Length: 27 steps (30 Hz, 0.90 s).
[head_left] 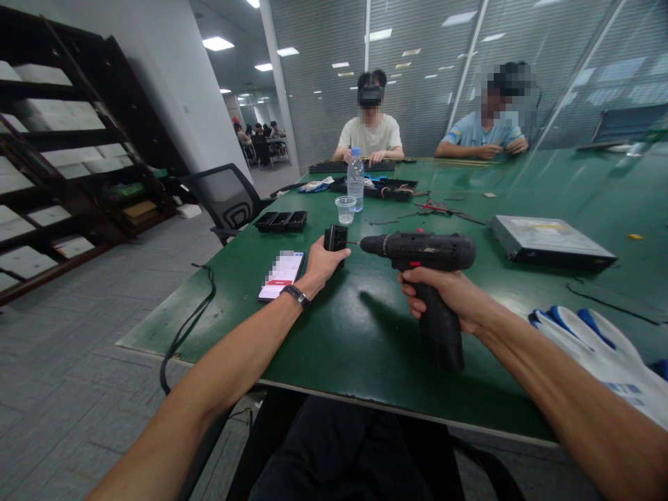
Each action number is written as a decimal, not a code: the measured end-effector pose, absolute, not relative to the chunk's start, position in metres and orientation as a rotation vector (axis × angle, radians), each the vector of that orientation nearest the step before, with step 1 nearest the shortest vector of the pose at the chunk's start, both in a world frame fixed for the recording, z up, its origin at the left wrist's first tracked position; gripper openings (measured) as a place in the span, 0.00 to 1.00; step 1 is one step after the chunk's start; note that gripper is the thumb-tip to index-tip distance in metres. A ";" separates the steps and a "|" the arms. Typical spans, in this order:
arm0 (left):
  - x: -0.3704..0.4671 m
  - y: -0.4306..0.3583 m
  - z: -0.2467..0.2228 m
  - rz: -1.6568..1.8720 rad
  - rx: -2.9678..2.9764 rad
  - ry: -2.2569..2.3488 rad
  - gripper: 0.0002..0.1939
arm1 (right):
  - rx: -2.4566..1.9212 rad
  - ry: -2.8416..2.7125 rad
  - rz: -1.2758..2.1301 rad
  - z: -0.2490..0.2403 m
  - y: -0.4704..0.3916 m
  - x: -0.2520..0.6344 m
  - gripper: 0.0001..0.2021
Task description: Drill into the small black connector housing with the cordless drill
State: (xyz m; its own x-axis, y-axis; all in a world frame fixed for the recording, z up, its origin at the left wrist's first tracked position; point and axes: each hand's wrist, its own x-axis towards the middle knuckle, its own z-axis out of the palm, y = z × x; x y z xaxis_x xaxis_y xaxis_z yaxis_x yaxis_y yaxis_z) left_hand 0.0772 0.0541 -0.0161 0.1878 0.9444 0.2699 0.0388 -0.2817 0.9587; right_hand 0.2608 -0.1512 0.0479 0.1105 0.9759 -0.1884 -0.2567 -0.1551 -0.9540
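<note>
My right hand [443, 296] is wrapped round the grip of a black cordless drill [425, 250], its index finger near the trigger. The drill lies level in the air and its thin bit points left. My left hand [324, 266] holds a small black box-like part [335, 239] on edge above the table, fingers behind it and thumb in front. The bit's tip is at the right face of that part; whether it touches a screw or hole is too small to tell. A phone [282, 276] with a lit screen lies left of my left hand.
On the green table [334, 334] stand a plastic cup [345, 210], a water bottle [355, 181] and a black compartment tray [282, 221]. A metal drive-like box [553, 240] and white-blue gloves [600, 348] lie right. Red-handled pliers [435, 207] lie farther back. Two people sit opposite.
</note>
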 end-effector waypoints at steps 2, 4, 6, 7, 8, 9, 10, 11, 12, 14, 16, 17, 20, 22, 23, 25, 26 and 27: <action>0.077 0.054 -0.016 1.238 1.548 0.976 0.21 | -1.208 -0.840 1.342 0.048 -0.151 0.261 0.12; 0.078 0.054 -0.016 1.237 1.552 0.976 0.21 | -1.204 -0.841 1.345 0.048 -0.151 0.261 0.11; 0.078 0.054 -0.016 1.233 1.554 0.977 0.20 | -1.196 -0.844 1.349 0.047 -0.151 0.261 0.11; 0.078 0.054 -0.016 1.233 1.555 0.980 0.20 | -1.194 -0.846 1.351 0.047 -0.151 0.261 0.11; 0.078 0.054 -0.017 1.236 1.556 0.983 0.20 | -1.194 -0.846 1.351 0.047 -0.151 0.261 0.11; 0.078 0.055 -0.017 1.240 1.556 0.985 0.20 | -1.196 -0.845 1.351 0.047 -0.151 0.261 0.11; 0.078 0.055 -0.017 1.244 1.555 0.987 0.20 | -1.199 -0.843 1.348 0.047 -0.152 0.261 0.12; 0.078 0.055 -0.017 1.247 1.554 0.987 0.20 | -1.201 -0.842 1.345 0.047 -0.152 0.261 0.12; 0.078 0.055 -0.017 1.248 1.552 0.986 0.20 | -1.203 -0.841 1.342 0.048 -0.152 0.260 0.12; 0.078 0.055 -0.017 1.247 1.548 0.984 0.20 | -1.202 -0.841 1.340 0.048 -0.152 0.260 0.12; 0.078 0.055 -0.017 1.248 1.550 0.986 0.20 | -1.199 -0.839 1.341 0.048 -0.152 0.260 0.13; 0.078 0.055 -0.017 1.247 1.554 0.986 0.20 | -1.199 -0.837 1.342 0.048 -0.152 0.260 0.13; 0.077 0.056 -0.018 1.241 1.575 0.986 0.20 | -1.204 -0.826 1.341 0.049 -0.152 0.260 0.13; 0.078 0.057 -0.019 1.237 1.587 0.985 0.20 | -1.206 -0.822 1.340 0.049 -0.152 0.260 0.12; 0.078 0.057 -0.020 1.236 1.589 0.985 0.20 | -1.205 -0.821 1.339 0.049 -0.153 0.260 0.12; 0.077 0.058 -0.020 1.237 1.585 0.982 0.21 | -1.200 -0.823 1.340 0.049 -0.153 0.260 0.11; 0.077 0.058 -0.020 1.238 1.578 0.978 0.21 | -1.197 -0.826 1.341 0.049 -0.153 0.260 0.11; 0.077 0.058 -0.020 1.238 1.569 0.972 0.21 | -1.195 -0.828 1.343 0.049 -0.153 0.260 0.11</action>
